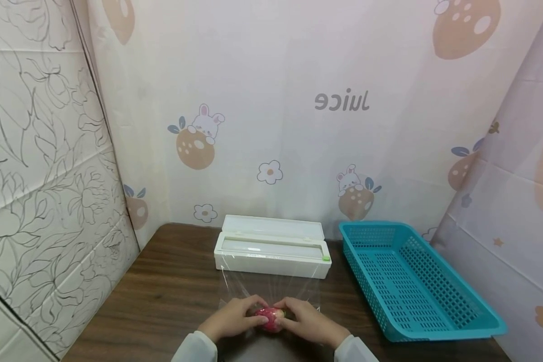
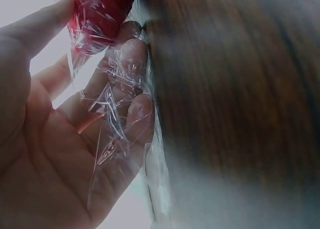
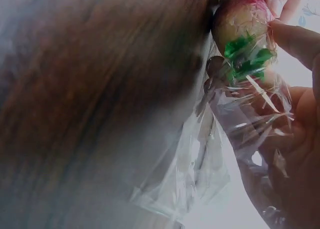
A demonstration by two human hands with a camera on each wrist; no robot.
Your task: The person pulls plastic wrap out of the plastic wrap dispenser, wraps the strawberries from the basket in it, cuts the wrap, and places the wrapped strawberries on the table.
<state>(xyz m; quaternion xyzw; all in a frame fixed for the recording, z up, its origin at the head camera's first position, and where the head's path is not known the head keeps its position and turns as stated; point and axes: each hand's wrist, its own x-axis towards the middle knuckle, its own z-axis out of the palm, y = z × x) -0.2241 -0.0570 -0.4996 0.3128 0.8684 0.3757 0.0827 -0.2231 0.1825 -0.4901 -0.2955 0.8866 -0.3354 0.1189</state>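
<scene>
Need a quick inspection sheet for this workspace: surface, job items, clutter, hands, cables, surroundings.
Surface: dark brown wooden table, bare wood showing on the left.
Job's things: small red strawberry-like fruit with green leaves held just above the table; clear plastic cling film runs from the white rectangular film dispenser box to the fruit and is crumpled round it.
Clutter: turquoise perforated plastic basket right of the dispenser, nothing seen inside.
Grippers: left hand and right hand both grip the film-covered fruit, one at each side.
Cables: nothing seen.
Surroundings: cartoon-printed cloth backdrop; floral line-drawn panel on the left.
</scene>
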